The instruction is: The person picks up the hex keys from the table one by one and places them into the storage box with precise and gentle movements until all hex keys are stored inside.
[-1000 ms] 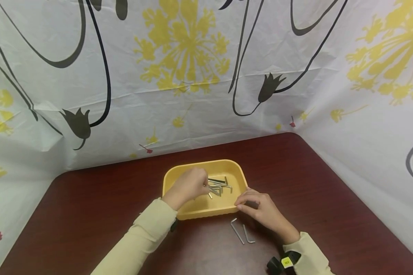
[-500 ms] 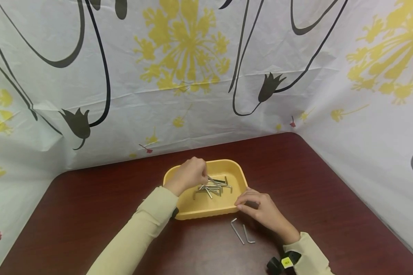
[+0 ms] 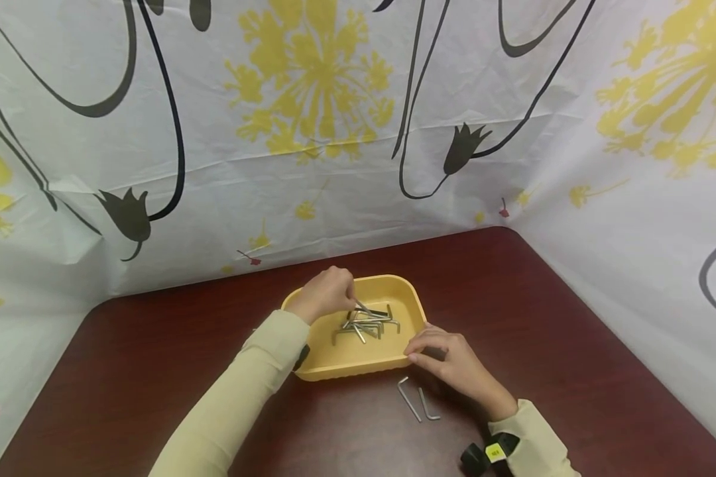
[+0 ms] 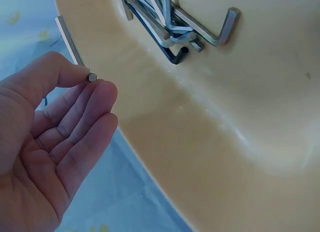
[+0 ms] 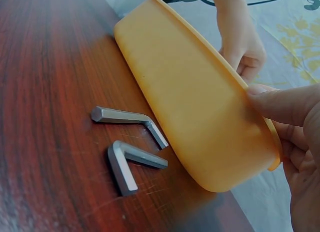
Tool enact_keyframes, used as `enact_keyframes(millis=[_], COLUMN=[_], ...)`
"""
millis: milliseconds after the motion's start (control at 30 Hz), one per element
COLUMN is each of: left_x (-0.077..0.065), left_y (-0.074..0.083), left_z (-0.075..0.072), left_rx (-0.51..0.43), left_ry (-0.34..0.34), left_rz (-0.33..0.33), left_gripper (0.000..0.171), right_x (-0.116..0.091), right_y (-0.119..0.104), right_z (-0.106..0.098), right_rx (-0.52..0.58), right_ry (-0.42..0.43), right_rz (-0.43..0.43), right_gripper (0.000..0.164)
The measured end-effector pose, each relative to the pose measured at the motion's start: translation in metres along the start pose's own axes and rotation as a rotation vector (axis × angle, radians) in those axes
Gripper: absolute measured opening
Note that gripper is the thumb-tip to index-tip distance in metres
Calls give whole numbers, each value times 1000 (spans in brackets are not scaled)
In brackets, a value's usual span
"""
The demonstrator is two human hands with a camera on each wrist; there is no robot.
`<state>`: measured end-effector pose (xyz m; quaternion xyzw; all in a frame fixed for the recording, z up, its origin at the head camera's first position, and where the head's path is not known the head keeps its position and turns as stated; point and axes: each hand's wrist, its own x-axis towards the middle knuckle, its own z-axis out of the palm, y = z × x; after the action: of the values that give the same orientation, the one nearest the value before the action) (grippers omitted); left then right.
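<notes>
My left hand (image 3: 328, 290) is over the back left of a yellow plastic tray (image 3: 358, 364). Between its thumb and fingertips it pinches a silver hex key (image 4: 69, 38), raised above the others in the left wrist view. Several more hex keys (image 3: 366, 326), mostly silver with a black one (image 4: 159, 40) among them, lie in a loose heap on the tray floor. At the tray's front right corner, my right hand (image 3: 450, 361) grips the rim, its thumb (image 5: 280, 103) on the outer side.
Two silver hex keys, one (image 3: 409, 400) left of the other (image 3: 429, 405), lie on the dark red table (image 3: 155, 371) just in front of the tray. Behind and to the sides hangs a white cloth (image 3: 334, 232) with yellow and grey flower prints.
My left hand has drawn back from the heap toward the tray's far left rim, uncovering more hex keys, with one in its fingers. My right hand keeps its hold on the rim.
</notes>
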<state>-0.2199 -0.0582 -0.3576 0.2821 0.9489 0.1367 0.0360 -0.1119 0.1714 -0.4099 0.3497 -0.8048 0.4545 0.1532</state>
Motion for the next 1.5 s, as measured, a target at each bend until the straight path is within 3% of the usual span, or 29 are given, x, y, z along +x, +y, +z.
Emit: enact_keyframes(millis=[433,700,1067,1500], left_x=[16,19,17,14], left_y=[-6,-12,-13,-18], left_z=[13,23,29,36], left_rx=[-36,-32,-47,-103], left_ry=[-104,-151,-191,-217], left_rz=[-38,-53,-71,-69], left_gripper=[18,31,14,38], right_x=[0,1,1,1], right_y=[2,2,2,2], right_z=[-1,-1,0,1], right_rx=[11,12,19,14], right_ry=[-3,0,-3,-3], right_rz=[0,-1,5,13], right_gripper=[16,17,17,17])
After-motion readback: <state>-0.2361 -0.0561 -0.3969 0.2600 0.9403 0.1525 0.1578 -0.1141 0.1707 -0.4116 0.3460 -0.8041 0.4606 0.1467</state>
